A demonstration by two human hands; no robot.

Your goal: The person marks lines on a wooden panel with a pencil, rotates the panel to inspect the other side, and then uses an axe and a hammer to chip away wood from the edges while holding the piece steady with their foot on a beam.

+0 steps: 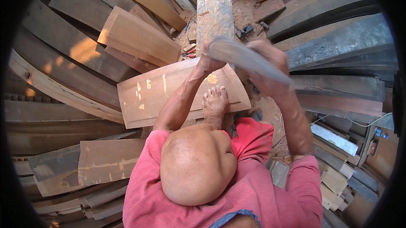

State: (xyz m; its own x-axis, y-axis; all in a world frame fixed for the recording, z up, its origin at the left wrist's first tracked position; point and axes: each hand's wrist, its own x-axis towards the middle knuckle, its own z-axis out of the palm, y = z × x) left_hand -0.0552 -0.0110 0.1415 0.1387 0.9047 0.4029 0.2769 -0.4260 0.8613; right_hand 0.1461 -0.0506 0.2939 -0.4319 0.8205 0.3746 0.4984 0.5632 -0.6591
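Observation:
My right hand (272, 59) is raised and closed round a long, flat grey wooden-looking bar (247, 59), smeared by motion. The bar's left end passes over the top of my left hand (210, 61), which is closed above the work panel; whatever it grips is hidden. Beneath lies a reddish-brown wooden panel (154, 86) with raised edges and several pale cut marks. A pale roughened patch (212, 79) shows just below my left hand. My bare foot (215, 103) presses on the panel, and my bent knee (196, 164) hides part of the view.
A long plank (215, 12) strewn with sawdust runs away ahead. Brown boards (139, 35) are stacked at left, grey weathered boards (338, 42) at right. Red-handled tools (191, 53) and a small dark tool (245, 29) lie among shavings. A pale cable (368, 123) loops at right.

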